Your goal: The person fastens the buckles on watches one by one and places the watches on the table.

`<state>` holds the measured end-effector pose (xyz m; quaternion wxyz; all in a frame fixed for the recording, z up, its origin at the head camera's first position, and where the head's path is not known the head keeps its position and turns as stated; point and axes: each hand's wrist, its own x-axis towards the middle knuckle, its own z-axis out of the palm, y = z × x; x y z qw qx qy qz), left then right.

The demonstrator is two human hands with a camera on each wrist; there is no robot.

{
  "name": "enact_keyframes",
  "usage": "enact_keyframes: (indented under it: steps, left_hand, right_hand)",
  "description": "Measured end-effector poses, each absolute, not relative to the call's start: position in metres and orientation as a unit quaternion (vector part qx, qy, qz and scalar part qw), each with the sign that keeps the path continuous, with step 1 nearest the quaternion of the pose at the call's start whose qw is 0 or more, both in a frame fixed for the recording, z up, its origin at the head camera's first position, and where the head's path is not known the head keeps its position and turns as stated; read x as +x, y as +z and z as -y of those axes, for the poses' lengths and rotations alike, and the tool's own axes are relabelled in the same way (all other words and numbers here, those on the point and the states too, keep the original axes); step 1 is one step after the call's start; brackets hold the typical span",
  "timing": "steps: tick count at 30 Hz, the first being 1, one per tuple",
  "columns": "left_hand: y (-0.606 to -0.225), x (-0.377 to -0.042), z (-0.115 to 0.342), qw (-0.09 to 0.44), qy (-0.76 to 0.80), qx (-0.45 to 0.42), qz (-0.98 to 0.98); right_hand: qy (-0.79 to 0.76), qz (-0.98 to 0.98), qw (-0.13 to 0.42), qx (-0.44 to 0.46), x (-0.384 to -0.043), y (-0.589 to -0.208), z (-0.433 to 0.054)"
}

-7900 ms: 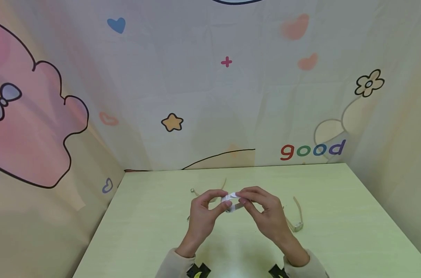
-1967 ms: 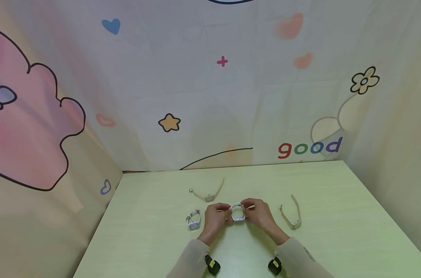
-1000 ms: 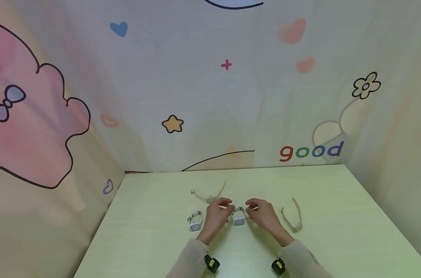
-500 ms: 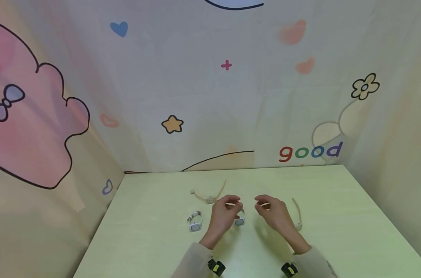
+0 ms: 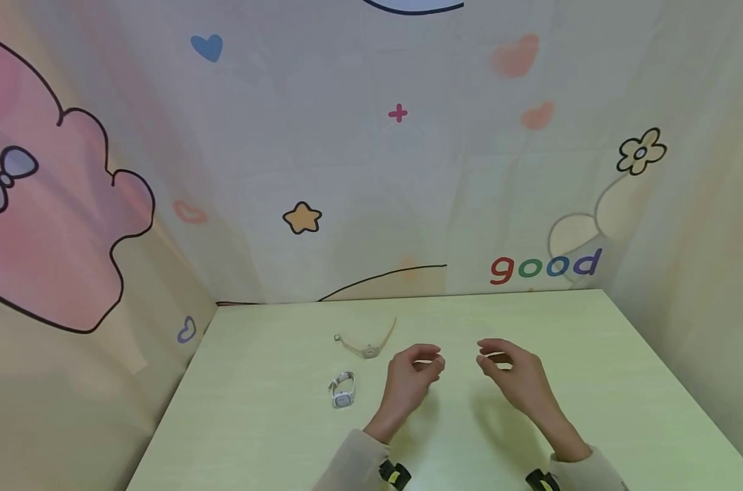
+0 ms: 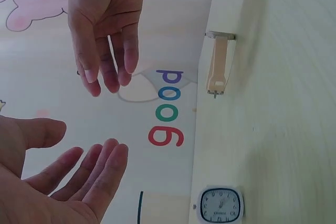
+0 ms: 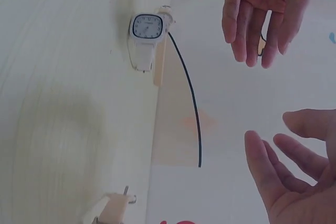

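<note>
My left hand (image 5: 408,378) is raised over the table, fingers loosely bent, with nothing between thumb and fingertips. Facing it across a gap, my right hand (image 5: 515,378) is also relaxed and holds nothing. A white wristwatch (image 7: 148,27) stands on the table with its strap looped; in the head view my left hand hides nearly all of it. Further left is a second white wristwatch (image 5: 343,394), its strap looped too. A beige-strapped watch (image 5: 369,351) lies unfastened behind them. Another beige-strapped watch (image 6: 218,64) is hidden behind my right hand in the head view.
The pale green table (image 5: 255,436) reaches back to a cartoon-printed cloth (image 5: 371,157), which also hangs along both sides. Dark wrist cameras (image 5: 395,475) sit at both sleeve cuffs.
Earlier both hands held a white wristwatch, first in the air, then at the table. They let go of it, left it standing, and have since moved rightward and further apart.
</note>
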<state>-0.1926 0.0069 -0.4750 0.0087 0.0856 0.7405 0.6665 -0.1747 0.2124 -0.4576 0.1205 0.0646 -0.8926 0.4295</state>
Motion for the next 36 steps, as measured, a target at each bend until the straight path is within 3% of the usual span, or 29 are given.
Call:
enact_keyframes:
  steps: [12,23,36]
  left_hand:
    - [-0.482,-0.192,-0.031,0.024,0.685,0.079,-0.724]
    - [-0.498,-0.195,-0.06,0.042,0.716,0.072,-0.693]
    - [-0.522,-0.2,-0.096,0.028,0.703,-0.007,-0.711]
  right_hand:
    - [0.456,0.882,0.11,0.032,-0.168,-0.458,-0.252]
    - [0.512,0.857,0.062,-0.01,-0.172,-0.473,-0.282]
    - [0.5,0.864,0.029,-0.048,-0.176,-0.492,-0.302]
